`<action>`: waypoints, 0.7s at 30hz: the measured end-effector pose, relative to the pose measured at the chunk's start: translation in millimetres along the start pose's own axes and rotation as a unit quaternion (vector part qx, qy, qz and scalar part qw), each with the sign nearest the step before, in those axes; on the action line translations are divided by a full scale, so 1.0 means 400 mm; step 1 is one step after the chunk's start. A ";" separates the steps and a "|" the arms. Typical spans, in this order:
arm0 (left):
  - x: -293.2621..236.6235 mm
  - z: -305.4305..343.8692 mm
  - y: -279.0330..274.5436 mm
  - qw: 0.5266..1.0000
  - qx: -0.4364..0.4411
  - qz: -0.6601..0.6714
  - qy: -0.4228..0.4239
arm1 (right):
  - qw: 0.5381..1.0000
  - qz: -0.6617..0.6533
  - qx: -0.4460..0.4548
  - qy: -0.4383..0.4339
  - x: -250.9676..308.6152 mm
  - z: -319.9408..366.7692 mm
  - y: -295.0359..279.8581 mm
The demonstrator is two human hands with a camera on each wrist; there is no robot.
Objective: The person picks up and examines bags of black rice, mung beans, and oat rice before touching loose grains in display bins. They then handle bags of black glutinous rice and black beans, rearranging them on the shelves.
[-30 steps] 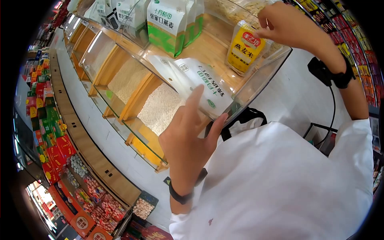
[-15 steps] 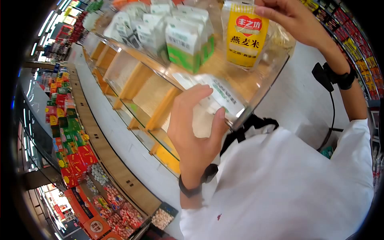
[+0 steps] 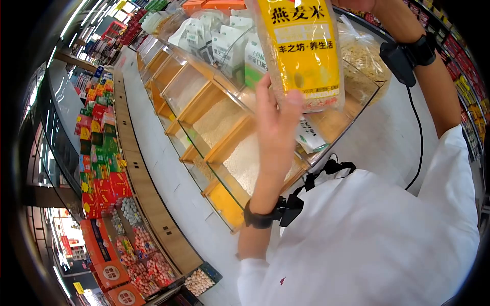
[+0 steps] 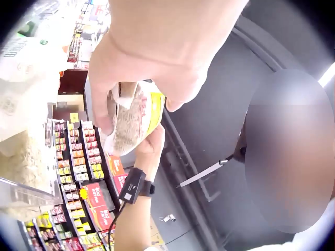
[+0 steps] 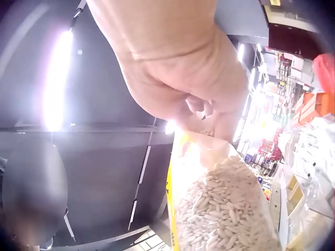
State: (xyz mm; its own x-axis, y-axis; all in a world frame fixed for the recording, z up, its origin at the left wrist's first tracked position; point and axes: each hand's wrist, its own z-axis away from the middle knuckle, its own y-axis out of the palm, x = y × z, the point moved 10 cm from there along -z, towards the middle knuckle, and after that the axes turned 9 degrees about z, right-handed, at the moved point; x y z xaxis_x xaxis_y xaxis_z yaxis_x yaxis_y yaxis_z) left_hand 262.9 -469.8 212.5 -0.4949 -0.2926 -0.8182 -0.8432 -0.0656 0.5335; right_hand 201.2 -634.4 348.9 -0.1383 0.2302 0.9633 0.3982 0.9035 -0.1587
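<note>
A clear bag of oat grains (image 3: pixel 305 58) with a yellow label hangs upright over the display tray, its top beyond the head view's edge. My right hand (image 3: pixel 360 5) pinches it by the top; in the right wrist view the pale grains (image 5: pixel 222 204) show below that hand (image 5: pixel 193 86). At the bag's lower end, my left hand (image 3: pixel 277 135) holds it with the thumb in front and fingers at the other side. The left wrist view shows the bag's bottom (image 4: pixel 131 123) between that thumb and fingers. Behind, a white packet (image 3: pixel 310 136) lies in the tray.
The clear-walled tray (image 3: pixel 352 120) holds standing white and green packets (image 3: pixel 229 48) and a knotted clear bag (image 3: pixel 360 56). Lower down are wooden bins of grain (image 3: pixel 219 120). Across the aisle runs a shelf of red boxes (image 3: pixel 104 188). A cable (image 3: pixel 419 132) trails from the right wrist.
My right hand has lifted the oat bag out of the tray and brought it closer. The left hand has moved from beside the white packet up to the bag's bottom and taken hold.
</note>
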 end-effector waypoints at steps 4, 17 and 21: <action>-0.005 0.017 -0.003 0.994 -0.054 -0.083 0.049 | 0.998 -0.001 -0.052 0.040 -0.031 0.011 0.060; 0.184 0.110 0.184 0.794 0.211 0.483 -0.305 | 0.939 -0.333 -0.043 -0.077 -0.238 0.299 0.278; 0.303 0.124 0.090 0.953 0.112 0.023 -0.280 | 0.938 -0.295 -0.184 0.014 -0.299 0.380 0.227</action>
State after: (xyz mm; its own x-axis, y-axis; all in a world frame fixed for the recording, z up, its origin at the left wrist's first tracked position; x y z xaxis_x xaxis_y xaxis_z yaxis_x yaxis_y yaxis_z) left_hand 162.2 -460.4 122.1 -0.5129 0.2691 -0.8152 -0.8109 0.1597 0.5630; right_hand 115.8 -524.9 186.5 -0.4112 -0.2849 0.8659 0.5459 0.6838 0.4842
